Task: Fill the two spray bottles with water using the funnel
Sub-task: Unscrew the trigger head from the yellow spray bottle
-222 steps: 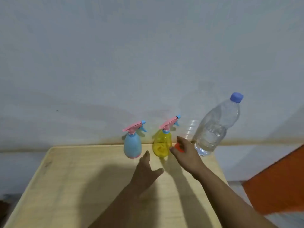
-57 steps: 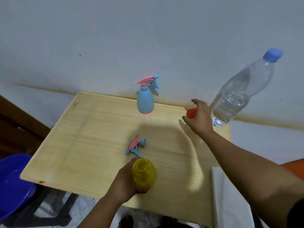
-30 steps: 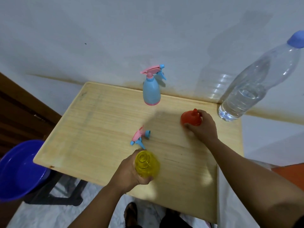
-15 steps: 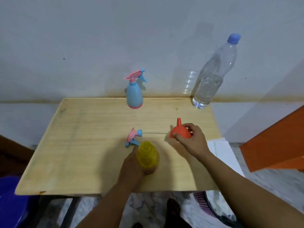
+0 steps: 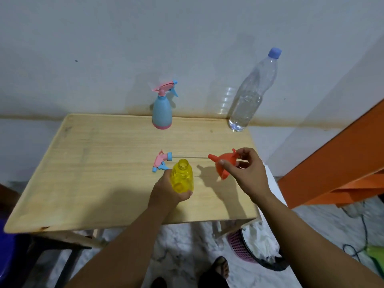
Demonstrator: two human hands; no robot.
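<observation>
My left hand (image 5: 166, 191) grips the yellow spray bottle (image 5: 182, 175), which stands uncapped near the middle of the wooden table (image 5: 93, 173). Its pink and blue spray head (image 5: 161, 161) lies on the table just behind it, tube pointing right. My right hand (image 5: 244, 173) holds the orange funnel (image 5: 223, 164) in the air, tipped sideways with its spout pointing left toward the yellow bottle. The blue spray bottle (image 5: 162, 110) stands capped at the table's far edge. A clear water bottle (image 5: 250, 96) with a blue cap stands at the far right corner.
A white wall rises behind the table. An orange board (image 5: 332, 159) leans at the right. A pink basket (image 5: 249, 246) with white cloth sits on the floor below the table's right corner. A blue tub edge (image 5: 5, 256) shows at lower left.
My right hand has lifted the funnel off the table and tipped it on its side, spout toward the yellow bottle. My left hand keeps hold of the yellow bottle.
</observation>
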